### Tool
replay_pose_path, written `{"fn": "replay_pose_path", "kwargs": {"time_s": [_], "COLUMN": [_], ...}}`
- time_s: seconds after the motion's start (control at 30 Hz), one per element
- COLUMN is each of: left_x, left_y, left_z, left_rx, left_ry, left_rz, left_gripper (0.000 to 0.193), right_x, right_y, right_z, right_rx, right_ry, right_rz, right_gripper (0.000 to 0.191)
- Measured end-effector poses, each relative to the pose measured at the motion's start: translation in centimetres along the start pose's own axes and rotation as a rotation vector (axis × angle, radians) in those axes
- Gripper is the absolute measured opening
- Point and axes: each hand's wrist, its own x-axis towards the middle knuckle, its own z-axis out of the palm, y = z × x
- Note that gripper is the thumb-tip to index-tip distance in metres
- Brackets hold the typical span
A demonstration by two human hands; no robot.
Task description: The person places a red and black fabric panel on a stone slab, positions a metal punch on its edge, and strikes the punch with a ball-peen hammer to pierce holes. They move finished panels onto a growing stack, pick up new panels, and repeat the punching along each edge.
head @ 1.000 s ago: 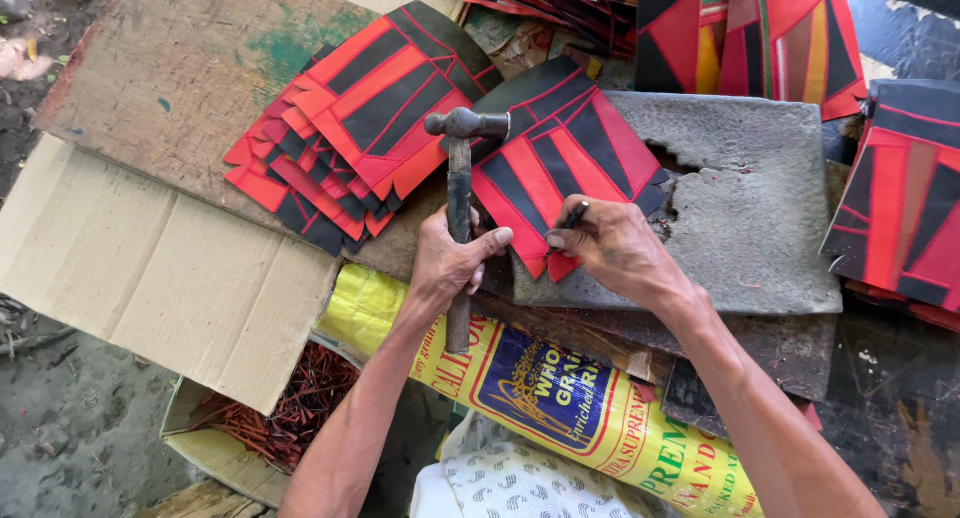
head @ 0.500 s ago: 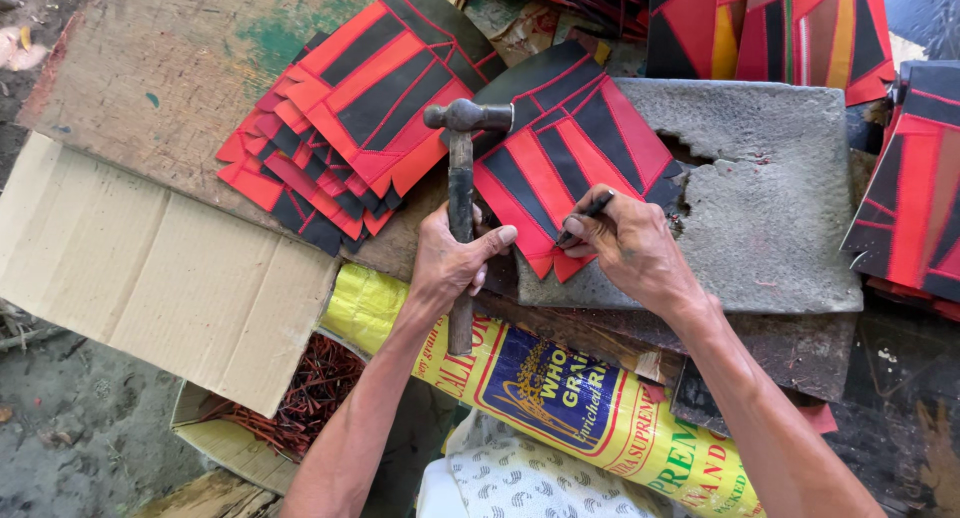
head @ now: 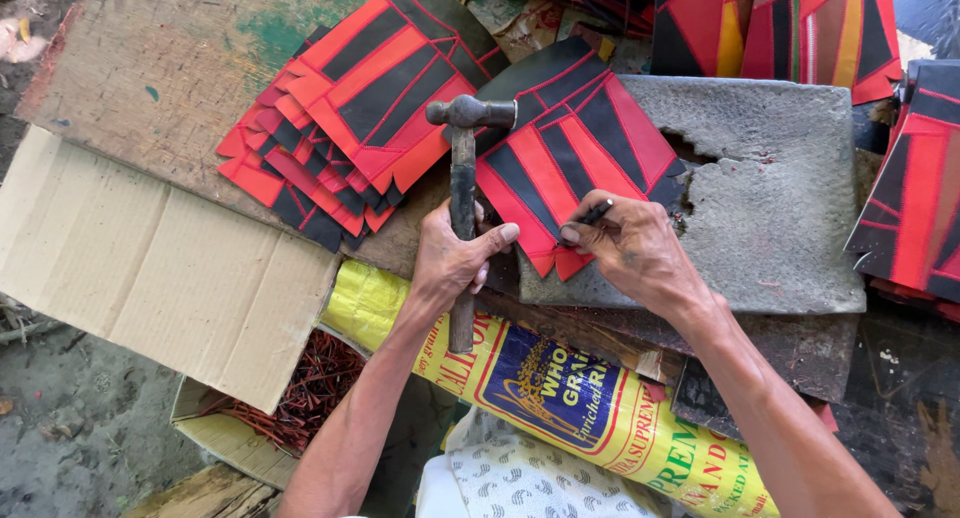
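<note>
- Red-and-black panel (head: 570, 153) is laid on the stone slab (head: 770, 198), pinned by the right hand (head: 630, 248), closed around a thin punch (head: 592, 214).
- Hammer (head: 462, 208) is gripped upright in the closed left hand (head: 455, 258), its head just left of the punch.

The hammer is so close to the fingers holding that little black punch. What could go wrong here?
The left hand holds the hammer raised beside the right hand, whose fingers pinch a thin black punch on the red-and-black piece. A slightly off swing could hit those fingers. The punch is narrow, so a glancing blow might make it slip. The piece's pointed lower edge overhangs the stone slab, so it could shift.
</note>
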Motion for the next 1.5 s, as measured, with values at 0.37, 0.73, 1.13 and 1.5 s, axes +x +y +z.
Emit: {"fn": "replay_pose_path", "kwargs": {"time_s": [0.37,0.73,1.13,1.5], "left_x": [0.1,0.1,0.1,0.1], "left_y": [-0.1,-0.1,0.0,0.2], "left_z": [0.0,-0.1,0.0,0.0], "left_rx": [-0.006,-0.005,0.003,0.007], "left_ry": [-0.008,-0.011,-0.009,-0.013], "left_rz": [0.009,0.002,0.001,-0.002], "left_gripper": [0.04,0.041,0.041,0.041], "right_x": [-0.5,-0.7,-0.7,-0.9], "right_y": [-0.8,-0.8,-0.7,-1.2], "right_z": [-0.1,0.0,0.2,0.3], "right_rx": [-0.082,-0.079,-0.081,-0.106], "right_ry": [0.019,0.018,0.022,0.035], "right_rz": [0.03,0.045,0.027,0.028], "right_gripper": [0.012,0.015,0.014,0.012]}}
